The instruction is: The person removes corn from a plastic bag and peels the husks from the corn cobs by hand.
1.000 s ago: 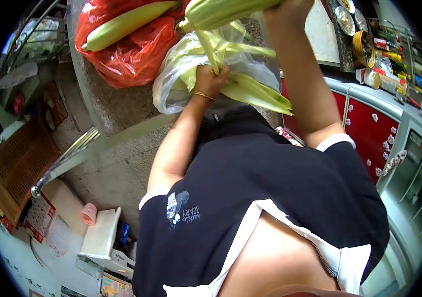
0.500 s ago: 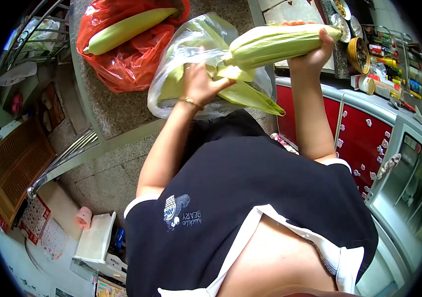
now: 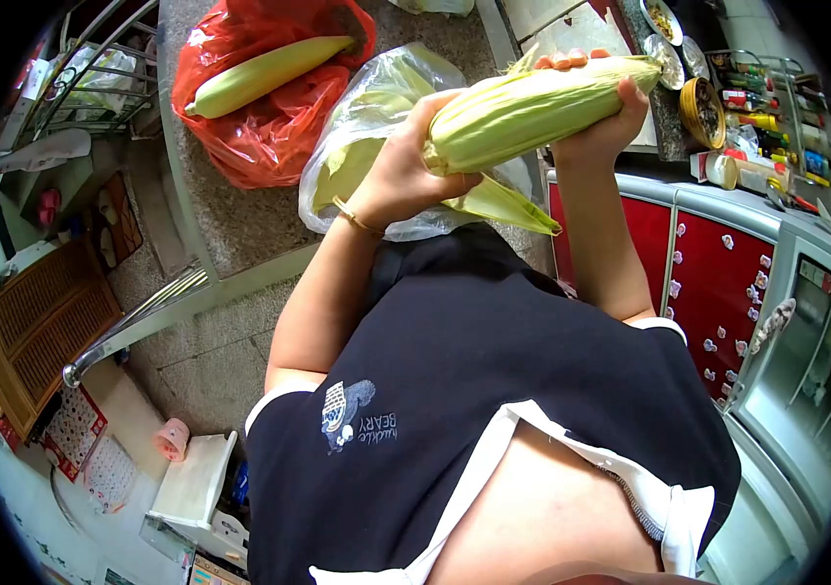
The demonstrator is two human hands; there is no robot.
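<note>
A corn cob in pale green husk (image 3: 533, 109) lies sideways between my two hands, above the counter's front edge. My left hand (image 3: 411, 171), with a bracelet at the wrist, is wrapped round its left end. Around the right part of the same cob my right hand (image 3: 603, 127) is closed, its fingertips showing along the upper side. Beneath them a clear plastic bag (image 3: 323, 185) holds stripped husks, and one loose husk leaf (image 3: 508, 207) sticks out to the right. Another cob (image 3: 269, 73) rests on a red plastic bag (image 3: 250, 146) at the upper left.
The speckled stone counter (image 3: 230, 219) has a pale rim. Right of it stand red cabinets (image 3: 718, 283), a round basket (image 3: 701, 112), dishes and a rack of bottles (image 3: 762, 122). A metal rail (image 3: 133, 327) and wooden slatted panel (image 3: 45, 312) are at left.
My left hand has left the husks over the clear bag and closed on the left end of the cob. My right hand has kept its hold on the cob.
</note>
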